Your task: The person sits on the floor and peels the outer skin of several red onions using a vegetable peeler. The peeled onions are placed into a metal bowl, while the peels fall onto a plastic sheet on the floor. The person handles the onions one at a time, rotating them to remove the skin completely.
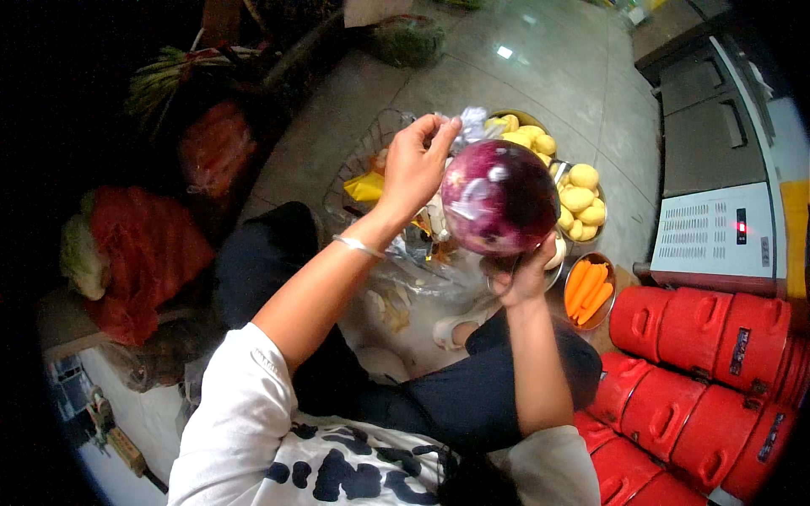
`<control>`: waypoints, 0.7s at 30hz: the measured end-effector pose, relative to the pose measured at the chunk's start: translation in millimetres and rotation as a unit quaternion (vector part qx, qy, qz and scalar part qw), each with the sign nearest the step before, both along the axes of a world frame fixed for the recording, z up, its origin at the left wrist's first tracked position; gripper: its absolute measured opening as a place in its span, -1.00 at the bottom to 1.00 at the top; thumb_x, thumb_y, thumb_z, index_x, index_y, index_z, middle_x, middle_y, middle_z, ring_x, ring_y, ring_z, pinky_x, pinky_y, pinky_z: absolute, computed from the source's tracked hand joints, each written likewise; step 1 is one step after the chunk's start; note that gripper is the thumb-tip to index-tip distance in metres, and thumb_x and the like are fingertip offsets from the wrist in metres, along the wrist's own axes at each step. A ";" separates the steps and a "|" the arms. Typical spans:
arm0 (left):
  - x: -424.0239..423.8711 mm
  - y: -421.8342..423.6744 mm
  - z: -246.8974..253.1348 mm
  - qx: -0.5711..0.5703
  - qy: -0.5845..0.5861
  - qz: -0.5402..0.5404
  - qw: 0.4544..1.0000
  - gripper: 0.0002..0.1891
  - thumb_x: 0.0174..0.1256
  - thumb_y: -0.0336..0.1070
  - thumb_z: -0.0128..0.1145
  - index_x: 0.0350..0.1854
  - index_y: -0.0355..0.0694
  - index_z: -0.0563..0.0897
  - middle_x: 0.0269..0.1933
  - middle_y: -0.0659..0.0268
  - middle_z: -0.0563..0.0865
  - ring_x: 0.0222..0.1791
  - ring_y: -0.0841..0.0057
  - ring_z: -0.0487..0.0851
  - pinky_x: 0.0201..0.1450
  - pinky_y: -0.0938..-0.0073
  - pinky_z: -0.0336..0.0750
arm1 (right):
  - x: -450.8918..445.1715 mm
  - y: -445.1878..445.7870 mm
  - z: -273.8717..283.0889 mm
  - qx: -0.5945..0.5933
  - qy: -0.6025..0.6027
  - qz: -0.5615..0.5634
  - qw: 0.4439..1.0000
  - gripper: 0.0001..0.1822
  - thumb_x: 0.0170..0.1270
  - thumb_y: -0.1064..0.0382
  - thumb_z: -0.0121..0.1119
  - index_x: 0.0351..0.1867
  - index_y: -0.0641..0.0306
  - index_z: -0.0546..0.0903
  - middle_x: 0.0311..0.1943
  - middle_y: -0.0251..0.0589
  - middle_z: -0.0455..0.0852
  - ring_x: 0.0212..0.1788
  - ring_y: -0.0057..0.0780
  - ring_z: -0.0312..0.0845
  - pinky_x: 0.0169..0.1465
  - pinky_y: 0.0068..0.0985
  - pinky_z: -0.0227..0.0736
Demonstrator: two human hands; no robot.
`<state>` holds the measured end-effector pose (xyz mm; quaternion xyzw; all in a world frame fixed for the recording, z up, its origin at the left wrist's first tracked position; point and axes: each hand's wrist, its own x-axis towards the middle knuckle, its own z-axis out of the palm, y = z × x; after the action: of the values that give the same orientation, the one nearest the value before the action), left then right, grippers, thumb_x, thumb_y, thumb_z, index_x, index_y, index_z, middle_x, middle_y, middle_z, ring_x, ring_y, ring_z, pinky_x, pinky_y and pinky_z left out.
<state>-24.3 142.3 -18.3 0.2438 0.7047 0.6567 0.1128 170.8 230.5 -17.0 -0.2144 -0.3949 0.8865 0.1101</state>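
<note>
A round, shiny red cabbage point(500, 199) is held up in front of me, with white glare on its skin. My right hand point(526, 273) supports it from below and grips its lower right side. Crumpled clear plastic film point(473, 125) is pinched between the thumb and fingers of my left hand point(417, 155), just above the cabbage. Below my hands, a wire basket point(334, 180) contains yellow packaging point(365, 188) and other scraps, partly hidden by my left forearm. A clear plastic bag point(436, 278) spreads over its near side.
Peeled potatoes point(579, 198) fill metal bowls on the right, near a bowl of peeled carrots point(588, 290). Red lidded containers point(671, 405) are stacked at lower right, beside a steel refrigerator unit point(715, 139). A red mesh sack point(149, 246) lies left. Peelings point(392, 313) litter the floor.
</note>
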 end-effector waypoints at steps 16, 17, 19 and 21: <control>35.4 -26.7 39.1 0.144 0.012 -0.143 0.979 -0.55 0.56 -0.08 -0.04 0.31 -0.26 0.52 0.24 0.24 0.56 0.31 0.47 0.43 0.43 0.40 0.21 | -10.5 -0.4 -0.8 0.017 0.083 0.083 0.993 -0.01 -0.01 -0.57 0.23 0.37 -0.06 0.32 0.14 -0.39 0.58 -0.28 -0.70 0.53 -0.63 -0.81 0.21; 34.2 -27.0 39.8 0.163 -0.010 -0.125 0.979 -0.60 0.57 -0.09 -0.04 0.15 -0.28 0.65 0.15 0.25 0.60 0.26 0.49 0.46 0.39 0.43 0.25 | -5.2 3.9 -5.7 0.021 0.066 0.102 0.992 0.04 -0.05 -0.60 0.22 0.39 -0.07 0.30 0.16 -0.36 0.57 -0.23 -0.67 0.56 -0.61 -0.81 0.27; 29.6 -29.7 40.1 0.153 0.019 -0.134 0.979 -0.63 0.57 -0.13 -0.04 0.09 -0.30 0.68 0.09 0.29 0.62 0.16 0.54 0.51 0.31 0.45 0.33 | -2.4 3.3 -6.3 0.018 0.047 0.092 0.995 0.11 -0.11 -0.64 0.20 0.43 -0.08 0.26 0.23 -0.29 0.53 -0.08 -0.54 0.60 -0.50 -0.70 0.46; 22.8 -24.9 29.5 0.177 -0.058 -0.127 0.974 -0.66 0.57 -0.16 -0.01 0.06 -0.30 0.68 0.05 0.30 0.63 0.03 0.60 0.57 0.17 0.54 0.43 | -5.2 -4.6 -1.9 0.006 0.049 0.041 0.998 0.18 -0.15 -0.68 0.18 0.47 -0.09 0.21 0.34 -0.21 0.41 0.16 -0.30 0.50 -0.22 -0.36 0.58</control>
<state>-1.5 117.3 11.3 0.3092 0.5324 0.7645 0.1912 165.6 225.9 -19.0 -0.1537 -0.4026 0.8975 0.0941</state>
